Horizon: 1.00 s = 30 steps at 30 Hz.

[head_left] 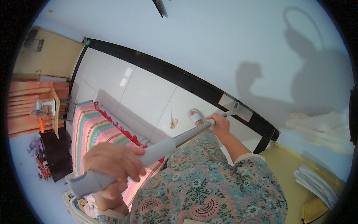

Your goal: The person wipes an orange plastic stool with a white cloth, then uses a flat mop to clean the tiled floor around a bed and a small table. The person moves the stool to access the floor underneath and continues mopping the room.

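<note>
A long pole with a flat rectangular head, looking like a flat mop (158,152), runs from lower left to upper right in front of me. Near its thick grey end, my left hand (113,164) is wrapped round the pale grip, slightly blurred. My right hand (220,125) is closed round the thin metal shaft, farther out near the head. The mop head (244,113) lies against the black skirting at the foot of the wall. Its underside is hidden.
A bed with a striped cover (97,130) stands at left. On the white tiles lies a small tan piece (173,123), near a foot in a pale slipper (194,116). Folded cloths (315,184) rest on a yellowish surface at right. A white fan (41,106) stands far left.
</note>
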Available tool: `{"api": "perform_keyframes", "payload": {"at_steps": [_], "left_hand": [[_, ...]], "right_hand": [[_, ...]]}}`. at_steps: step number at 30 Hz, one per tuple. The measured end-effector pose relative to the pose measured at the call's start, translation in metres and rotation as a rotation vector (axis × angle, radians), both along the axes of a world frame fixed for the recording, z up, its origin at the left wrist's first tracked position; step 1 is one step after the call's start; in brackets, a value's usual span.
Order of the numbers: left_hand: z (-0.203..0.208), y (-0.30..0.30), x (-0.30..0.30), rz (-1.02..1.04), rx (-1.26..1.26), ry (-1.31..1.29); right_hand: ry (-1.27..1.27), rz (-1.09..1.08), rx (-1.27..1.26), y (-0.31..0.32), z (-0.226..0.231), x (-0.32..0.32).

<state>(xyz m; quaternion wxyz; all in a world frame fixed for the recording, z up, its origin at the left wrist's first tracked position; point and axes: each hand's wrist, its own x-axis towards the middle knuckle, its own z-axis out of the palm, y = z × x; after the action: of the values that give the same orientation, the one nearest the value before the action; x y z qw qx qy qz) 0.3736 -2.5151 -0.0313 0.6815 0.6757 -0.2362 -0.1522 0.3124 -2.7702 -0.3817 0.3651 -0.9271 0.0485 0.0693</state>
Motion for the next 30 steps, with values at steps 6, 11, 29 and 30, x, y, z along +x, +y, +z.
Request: {"api": "perform_keyframes", "payload": {"at_steps": [6, 11, 29, 30], "left_hand": [[0.058, 0.055, -0.015, 0.117, 0.233, -0.184], [0.089, 0.083, -0.02, 0.103, 0.481, -0.362], [0.039, 0.071, 0.008, 0.099, 0.072, -0.111], [0.024, 0.056, 0.016, 0.073, 0.042, -0.075]], "right_hand": [[-0.095, 0.203, 0.211, 0.076, 0.006, 0.048], [-0.13, 0.274, 0.325, 0.163, 0.023, 0.117], [0.017, 0.158, 0.188, 0.049, 0.027, 0.044], [0.042, 0.101, 0.154, 0.029, 0.021, 0.034]]}}
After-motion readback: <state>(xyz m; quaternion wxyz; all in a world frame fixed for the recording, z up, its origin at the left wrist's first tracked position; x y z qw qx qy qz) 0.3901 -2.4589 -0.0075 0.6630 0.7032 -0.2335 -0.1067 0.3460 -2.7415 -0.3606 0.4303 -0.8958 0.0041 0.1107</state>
